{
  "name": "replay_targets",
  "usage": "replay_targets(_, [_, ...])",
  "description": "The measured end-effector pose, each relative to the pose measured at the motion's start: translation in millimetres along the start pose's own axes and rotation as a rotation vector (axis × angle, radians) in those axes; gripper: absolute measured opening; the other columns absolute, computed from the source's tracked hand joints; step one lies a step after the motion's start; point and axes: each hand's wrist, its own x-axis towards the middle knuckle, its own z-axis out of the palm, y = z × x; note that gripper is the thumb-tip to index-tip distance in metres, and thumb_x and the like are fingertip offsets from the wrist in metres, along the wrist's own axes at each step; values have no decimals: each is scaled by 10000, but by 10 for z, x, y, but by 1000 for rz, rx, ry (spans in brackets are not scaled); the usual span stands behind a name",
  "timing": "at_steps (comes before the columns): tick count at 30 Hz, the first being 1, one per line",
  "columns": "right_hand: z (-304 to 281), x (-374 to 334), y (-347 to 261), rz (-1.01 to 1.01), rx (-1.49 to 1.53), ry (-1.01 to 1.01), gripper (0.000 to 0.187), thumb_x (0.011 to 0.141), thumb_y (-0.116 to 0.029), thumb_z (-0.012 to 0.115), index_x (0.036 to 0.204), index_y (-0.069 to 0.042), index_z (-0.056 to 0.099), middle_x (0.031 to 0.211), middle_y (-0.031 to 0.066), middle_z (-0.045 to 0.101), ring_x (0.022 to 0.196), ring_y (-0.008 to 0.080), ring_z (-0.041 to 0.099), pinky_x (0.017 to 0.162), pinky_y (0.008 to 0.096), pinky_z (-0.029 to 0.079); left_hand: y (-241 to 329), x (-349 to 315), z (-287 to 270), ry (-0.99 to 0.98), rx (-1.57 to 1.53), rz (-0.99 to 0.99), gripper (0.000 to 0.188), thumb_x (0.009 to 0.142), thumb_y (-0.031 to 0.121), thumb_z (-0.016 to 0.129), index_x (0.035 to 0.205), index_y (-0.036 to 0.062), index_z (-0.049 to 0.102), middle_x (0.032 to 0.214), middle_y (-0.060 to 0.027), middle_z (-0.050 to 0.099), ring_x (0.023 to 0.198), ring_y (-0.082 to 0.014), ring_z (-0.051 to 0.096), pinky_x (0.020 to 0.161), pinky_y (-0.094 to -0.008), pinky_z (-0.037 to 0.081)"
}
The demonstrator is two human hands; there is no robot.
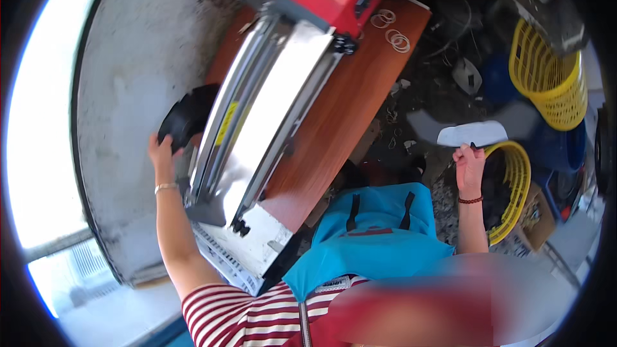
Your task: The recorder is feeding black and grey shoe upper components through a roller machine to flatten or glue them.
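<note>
My left hand grips the edge of a curved black sheet-like piece, its fingers and thumb bent around it. Part of that piece is hidden behind the long metal bars of a red-headed machine. Off to the right, my right hand is closed and raised above a yellow basket. From its fingers a small dark grip sticks out, beside a flat, pale, blade-shaped piece. The two appear joined, but the exact kind of tool is unclear.
The machine lies across a reddish-brown wooden board, with several pale rings near its far end. Another yellow basket stands at the right, near a cardboard box. Scraps litter the dark floor. A stained pale wall borders the left.
</note>
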Motion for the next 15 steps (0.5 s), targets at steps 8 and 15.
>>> replay_targets(8, [2324, -588, -192, -319, 14, -1049, 235, 943, -64, 679, 1174, -21, 686, 1181, 179, 664, 909, 215, 662, 728, 277, 545, 625, -565, 224, -95, -87, 137, 620, 909, -51, 514, 1446, 247, 599, 1237, -133, 604, 803, -169, 661, 546, -275, 603])
replay_targets(15, [3295, -904, 547, -340, -81, -1274, 172, 845, 31, 740, 1004, -26, 703, 1212, 185, 635, 1039, 241, 676, 904, 353, 584, 418, -636, 411, -38, 540, 714, 305, 866, 17, 576, 1050, 130, 792, 1343, -223, 600, 1078, -402, 659, 967, -465, 523])
